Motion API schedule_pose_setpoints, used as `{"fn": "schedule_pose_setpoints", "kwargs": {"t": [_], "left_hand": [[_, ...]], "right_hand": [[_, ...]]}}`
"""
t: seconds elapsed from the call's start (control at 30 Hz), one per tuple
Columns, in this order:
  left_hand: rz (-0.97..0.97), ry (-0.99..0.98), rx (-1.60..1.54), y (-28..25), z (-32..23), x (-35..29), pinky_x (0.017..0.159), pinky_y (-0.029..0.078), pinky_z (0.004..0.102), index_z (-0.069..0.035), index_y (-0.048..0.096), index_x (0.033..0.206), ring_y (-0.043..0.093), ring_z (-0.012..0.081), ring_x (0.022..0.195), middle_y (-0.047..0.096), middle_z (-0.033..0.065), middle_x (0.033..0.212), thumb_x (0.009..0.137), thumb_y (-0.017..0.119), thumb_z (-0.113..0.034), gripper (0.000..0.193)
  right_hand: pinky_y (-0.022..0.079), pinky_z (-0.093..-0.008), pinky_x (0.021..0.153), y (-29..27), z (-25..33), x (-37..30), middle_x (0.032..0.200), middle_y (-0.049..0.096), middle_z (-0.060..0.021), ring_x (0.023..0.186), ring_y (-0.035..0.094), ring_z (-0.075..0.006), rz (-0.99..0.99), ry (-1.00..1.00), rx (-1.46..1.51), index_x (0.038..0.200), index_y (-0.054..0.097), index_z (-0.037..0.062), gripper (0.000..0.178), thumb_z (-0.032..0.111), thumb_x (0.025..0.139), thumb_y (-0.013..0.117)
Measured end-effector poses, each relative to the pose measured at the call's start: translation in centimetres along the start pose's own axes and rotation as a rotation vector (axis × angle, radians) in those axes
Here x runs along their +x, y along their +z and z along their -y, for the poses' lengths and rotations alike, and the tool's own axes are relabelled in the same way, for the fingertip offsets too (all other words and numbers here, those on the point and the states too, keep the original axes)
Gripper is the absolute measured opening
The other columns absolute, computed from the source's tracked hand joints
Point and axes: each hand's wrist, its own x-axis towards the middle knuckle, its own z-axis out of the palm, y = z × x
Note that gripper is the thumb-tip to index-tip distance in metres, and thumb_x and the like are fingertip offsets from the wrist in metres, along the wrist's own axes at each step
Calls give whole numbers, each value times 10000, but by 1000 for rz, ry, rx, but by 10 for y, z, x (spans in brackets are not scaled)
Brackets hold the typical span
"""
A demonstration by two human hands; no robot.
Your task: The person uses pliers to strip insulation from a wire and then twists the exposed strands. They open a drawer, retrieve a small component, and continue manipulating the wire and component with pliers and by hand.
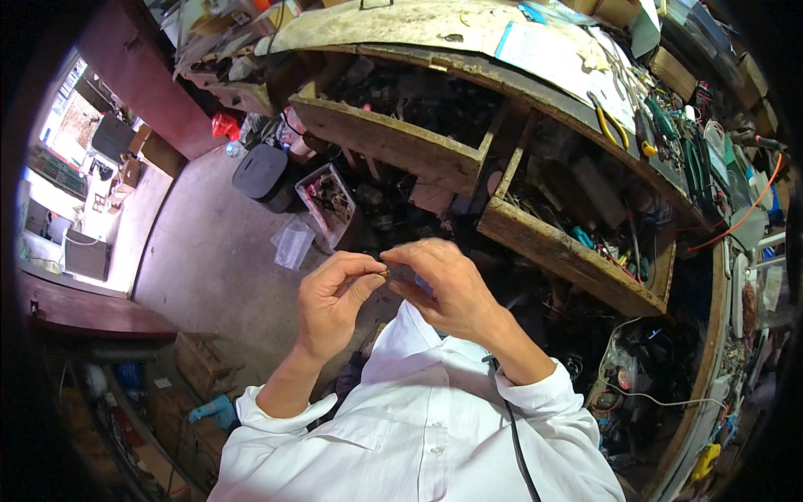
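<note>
Pinching something this tiny with nothing but fingertips looks like the risky bit to me. The left hand (335, 301) has the small dark piece (384, 272) nipped between thumb and fingers, with a hint of yellowish metal showing. The right hand (452, 289) is curled in from the other side, thumb and fingers partly closed around the same spot, but I honestly can't tell if it's gripping the piece too or just hovering beside it.

What could go wrong: a slip. Not much surface to hold, so if one hand twists or pushes while the other eases off, I reckon it could ping right out. And there's no tray showing under the hands. They're up in front of the white shirt (418, 402), not over the workbench (376, 29), so a drop could end up in a fold of cloth or on the floor (201, 226). Worse, it could bounce into the open right-hand drawer (569, 251) or the cluttered box (340, 237), and good luck digging it out.

Position-wise, it sits between the two hands, at the left fingertips, with the right fingertips just beside it. Too small to say exactly what it is.
</note>
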Motion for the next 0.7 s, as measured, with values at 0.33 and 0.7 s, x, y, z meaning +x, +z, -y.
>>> {"fn": "schedule_pose_setpoints", "kwargs": {"t": [0.33,0.7], "left_hand": [[81,133,267,-5,-4,1,776,533,249,34,737,1026,672,131,874,713,84,1030,927,759,2,106],[-21,40,129,-4,8,-4,815,562,256,41,715,1053,692,139,904,704,84,1026,948,738,-3,116]], "right_hand": [[520,-373,583,-2,10,-4,806,660,-158,685,679,-313,-102,120,155,949,648,3,124,-21,859,729],[540,-376,616,-10,15,-8,824,681,-179,694,683,-342,75,127,287,1014,668,2,126,-22,893,691]]}}
